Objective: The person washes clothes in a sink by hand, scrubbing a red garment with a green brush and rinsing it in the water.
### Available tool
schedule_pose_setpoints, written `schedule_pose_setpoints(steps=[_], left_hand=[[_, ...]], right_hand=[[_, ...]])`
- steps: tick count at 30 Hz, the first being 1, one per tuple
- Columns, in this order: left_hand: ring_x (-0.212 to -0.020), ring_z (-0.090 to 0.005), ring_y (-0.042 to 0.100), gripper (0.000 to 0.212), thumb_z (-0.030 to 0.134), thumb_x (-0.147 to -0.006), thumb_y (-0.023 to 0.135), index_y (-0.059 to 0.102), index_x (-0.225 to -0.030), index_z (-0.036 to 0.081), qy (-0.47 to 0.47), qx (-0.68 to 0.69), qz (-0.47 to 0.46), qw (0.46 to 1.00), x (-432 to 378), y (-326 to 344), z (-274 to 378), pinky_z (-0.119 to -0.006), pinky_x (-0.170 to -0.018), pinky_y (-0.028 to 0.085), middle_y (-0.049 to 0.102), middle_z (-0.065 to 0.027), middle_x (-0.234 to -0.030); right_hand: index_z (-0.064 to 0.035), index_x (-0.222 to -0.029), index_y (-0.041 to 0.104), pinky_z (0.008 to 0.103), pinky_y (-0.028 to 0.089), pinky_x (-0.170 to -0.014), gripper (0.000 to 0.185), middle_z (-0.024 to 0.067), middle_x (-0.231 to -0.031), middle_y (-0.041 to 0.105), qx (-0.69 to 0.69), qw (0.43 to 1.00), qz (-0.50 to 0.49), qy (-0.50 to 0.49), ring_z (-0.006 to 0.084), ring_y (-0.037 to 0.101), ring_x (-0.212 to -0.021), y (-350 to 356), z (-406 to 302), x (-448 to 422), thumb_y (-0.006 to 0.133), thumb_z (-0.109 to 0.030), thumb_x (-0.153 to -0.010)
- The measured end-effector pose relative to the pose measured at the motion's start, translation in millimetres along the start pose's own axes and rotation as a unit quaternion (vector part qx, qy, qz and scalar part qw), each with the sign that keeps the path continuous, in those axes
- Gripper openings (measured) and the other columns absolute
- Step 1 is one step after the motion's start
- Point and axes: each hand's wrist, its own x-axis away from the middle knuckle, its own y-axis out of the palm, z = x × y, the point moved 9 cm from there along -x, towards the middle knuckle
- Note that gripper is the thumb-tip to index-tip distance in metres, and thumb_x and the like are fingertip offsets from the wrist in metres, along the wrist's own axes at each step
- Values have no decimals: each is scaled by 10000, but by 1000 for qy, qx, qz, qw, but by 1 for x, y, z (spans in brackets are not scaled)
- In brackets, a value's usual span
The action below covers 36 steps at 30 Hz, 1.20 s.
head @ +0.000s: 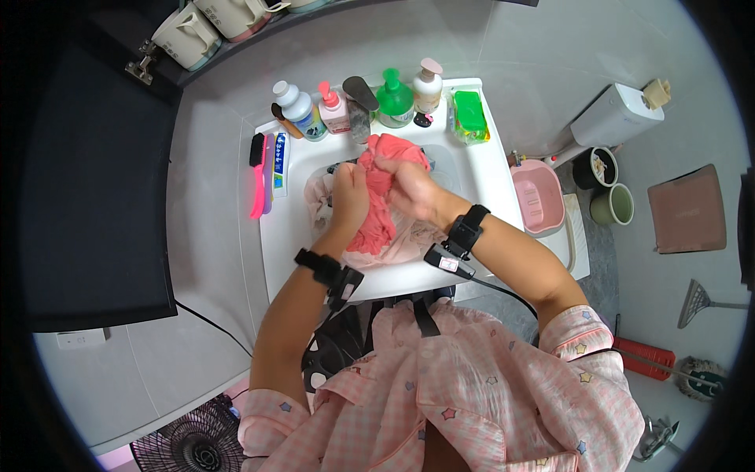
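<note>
A bunched coral-red cloth garment point(380, 227) is between my hands over a white washbasin point(489, 171). My left hand point(352, 192) is closed in a fist on its left edge. On the other side, my right hand point(413, 187) grips the cloth near its upper right, the fingers partly hidden by folds. Beneath lies wet-looking pale pink fabric point(395, 256) that fills much of the bowl, with a darker patterned piece partly hidden at the back. Both wrists wear black straps with small devices.
Behind the bowl stand a white bottle point(307, 118), a pink pump bottle point(335, 112), a green pump bottle point(395, 105), a white pump bottle point(427, 88) and a green-topped pack point(470, 112). A pink brush point(258, 177) and toothpaste box point(280, 165) lie left. A pink basin point(537, 194) stands right.
</note>
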Motion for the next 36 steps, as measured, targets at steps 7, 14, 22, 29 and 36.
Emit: schedule_pose_setpoints(steps=[7,14,22,29,36], left_hand=[[-1095,-242,474,437,293,-886,450,389,-1200,-5,-181,501,-255,807,12,36,37,-351,-953,357,480,-133,-1201],[-1126,-269,456,408,308,-915,427,435,-1184,2,-124,491,-176,844,-8,35,11,-368,-1000,315,465,-137,-1227],[-811,-256,438,259,247,-866,537,447,-832,6,152,-17,195,969,42,4,61,-359,-735,352,473,-139,-812],[-695,-400,501,288,244,-874,468,475,-717,3,14,-39,154,987,19,8,38,-460,-636,378,529,-204,-708],[-710,-242,537,398,391,-886,457,531,-844,2,-135,107,89,981,-17,13,-16,-340,-676,422,565,-114,-751]], right_hand=[[-61,-1042,543,330,452,-814,376,66,-940,610,65,995,-81,-7,185,581,-854,-2,-41,-14,427,-388,-896],[-37,-1140,499,340,478,-803,651,108,-1093,576,165,977,-31,135,207,560,-979,-13,11,-22,265,-586,-881],[-36,-994,521,335,500,-701,356,90,-928,577,180,981,14,77,178,578,-792,-49,30,-40,354,-344,-935],[-18,-1070,504,280,471,-773,286,84,-982,577,235,971,-32,31,162,560,-876,-26,24,-22,353,-220,-937],[-20,-1125,486,288,451,-809,316,90,-1049,559,229,969,-85,41,161,543,-917,-25,13,-18,319,-221,-946]])
